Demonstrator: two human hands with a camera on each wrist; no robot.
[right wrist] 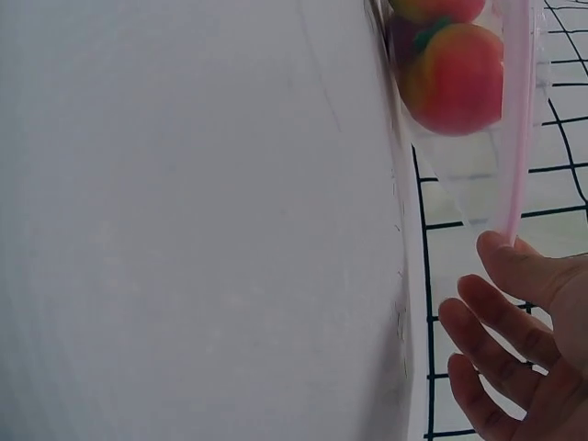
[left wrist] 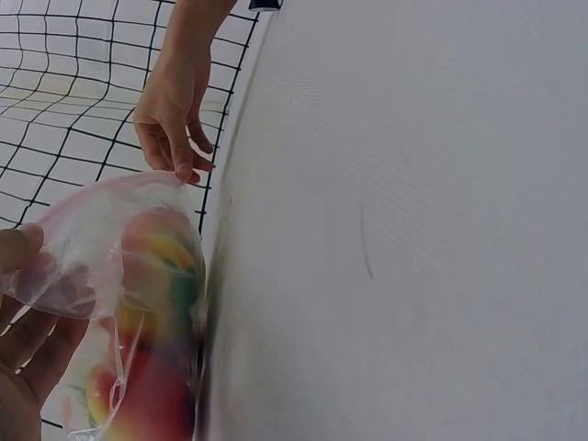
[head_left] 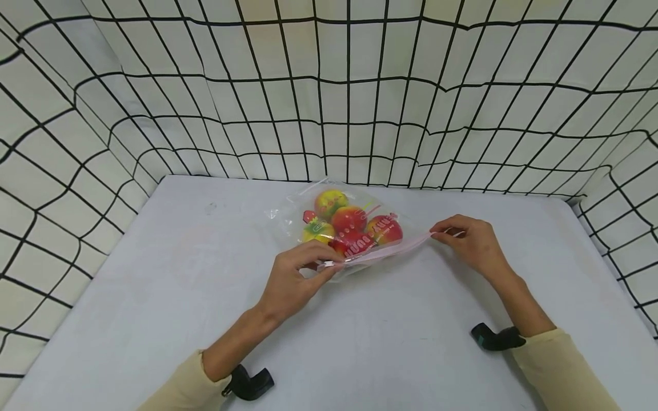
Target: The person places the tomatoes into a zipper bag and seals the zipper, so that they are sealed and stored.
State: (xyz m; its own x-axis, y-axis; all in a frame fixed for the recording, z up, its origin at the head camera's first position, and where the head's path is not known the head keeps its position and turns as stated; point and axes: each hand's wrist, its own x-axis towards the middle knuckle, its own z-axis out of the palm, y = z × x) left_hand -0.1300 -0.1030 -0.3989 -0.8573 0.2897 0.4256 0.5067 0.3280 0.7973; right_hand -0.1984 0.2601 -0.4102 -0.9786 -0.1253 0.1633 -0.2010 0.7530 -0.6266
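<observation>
A clear zip bag (head_left: 288, 217) with a pink strip along its mouth lies on the white table. Inside it are several red and yellow-green toy fruits (head_left: 349, 220), apple-like in shape. My left hand (head_left: 295, 279) pinches the near left end of the pink strip, beside a small white slider. At the strip's far right end, my right hand (head_left: 475, 242) pinches the corner between thumb and forefinger. In the right wrist view, the other fingers (right wrist: 496, 367) of that hand are spread loosely. The strip (right wrist: 522, 119) is stretched between both hands.
The white table (head_left: 154, 297) stretches out around the bag. A black wire grid (head_left: 349, 80) stands along the back and both sides against a pale wall. Black wrist devices (head_left: 249, 382) sit at the beige sleeves (head_left: 565, 371).
</observation>
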